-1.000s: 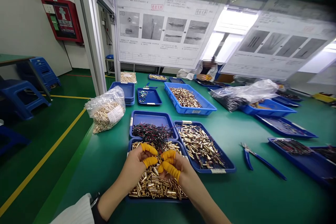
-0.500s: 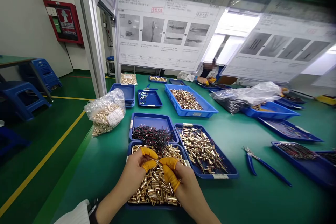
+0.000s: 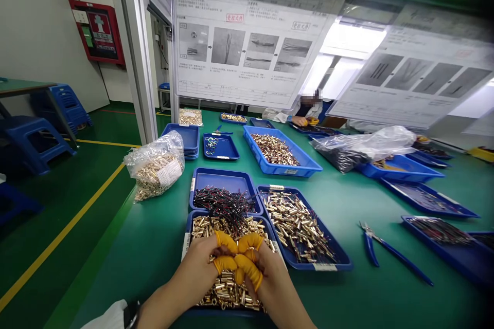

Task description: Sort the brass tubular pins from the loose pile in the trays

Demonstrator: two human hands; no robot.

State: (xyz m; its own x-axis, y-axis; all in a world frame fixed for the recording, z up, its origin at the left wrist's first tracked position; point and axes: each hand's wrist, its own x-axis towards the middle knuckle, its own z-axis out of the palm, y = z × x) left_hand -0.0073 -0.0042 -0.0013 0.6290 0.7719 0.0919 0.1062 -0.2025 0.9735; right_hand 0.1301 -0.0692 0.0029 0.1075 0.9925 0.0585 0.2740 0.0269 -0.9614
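My left hand (image 3: 204,263) and my right hand (image 3: 268,270) meet above a blue tray of small brass sleeves (image 3: 227,290). Yellow finger cots cover the thumbs and forefingers, which are pinched together tip to tip. Whatever sits between them is too small and covered to make out. Just beyond the hands lies a bundle of thin black and red wires (image 3: 226,203), partly in a second blue tray (image 3: 219,177) and spilling over the sleeves. To the right, another tray holds brass pieces with wires attached (image 3: 299,223).
Blue-handled cutters (image 3: 386,249) lie open at right, near trays of dark wires (image 3: 440,229). A bag of brass parts (image 3: 158,169) stands left. Behind are a deep blue bin (image 3: 285,167) and stacked trays (image 3: 191,154). Instruction sheets (image 3: 247,82) hang overhead. A co-worker's hands (image 3: 304,121) work across the table.
My two hands have come closer together and sit slightly lower in the picture, with the fingers more curled against each other. The whole view has shifted a little.
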